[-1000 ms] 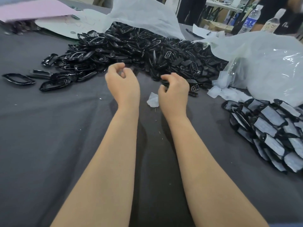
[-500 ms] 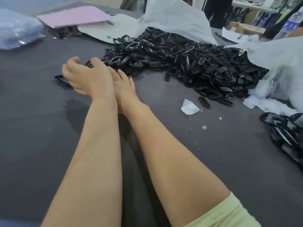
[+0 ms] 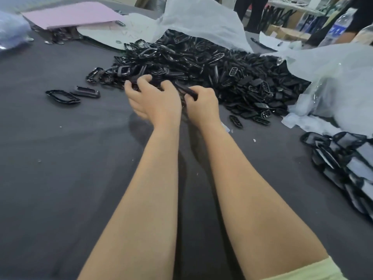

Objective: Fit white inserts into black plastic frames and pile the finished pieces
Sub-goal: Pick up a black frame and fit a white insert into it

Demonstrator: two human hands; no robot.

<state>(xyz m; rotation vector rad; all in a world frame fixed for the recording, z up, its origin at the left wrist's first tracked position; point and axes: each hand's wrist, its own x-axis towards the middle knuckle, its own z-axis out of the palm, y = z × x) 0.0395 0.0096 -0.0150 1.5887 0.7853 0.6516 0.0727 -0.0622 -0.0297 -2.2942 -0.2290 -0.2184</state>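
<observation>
A big heap of black plastic frames [image 3: 212, 71] covers the middle of the dark table [image 3: 60, 178]. At its near edge my left hand [image 3: 153, 100] curls its fingers round a black frame, mostly hidden by the hand. Beside it my right hand [image 3: 201, 104] pinches a black piece [image 3: 185, 90] that sticks out up and left from its fingers. The two hands are close together. At the right edge lies a pile of finished pieces [image 3: 347, 160], black frames with white inserts. Two loose frames [image 3: 72, 94] lie to the left of the hands.
Crumpled white plastic bags [image 3: 333, 77] lie right of the heap and behind it. A pink sheet [image 3: 72, 16] covers more parts at the back left. A water bottle [image 3: 337, 27] and a person stand at the far right. Small white scraps [image 3: 314, 124] lie near the finished pile.
Both hands reached far left half a second ago. They have come back to the heap's near edge, and each now holds a black piece.
</observation>
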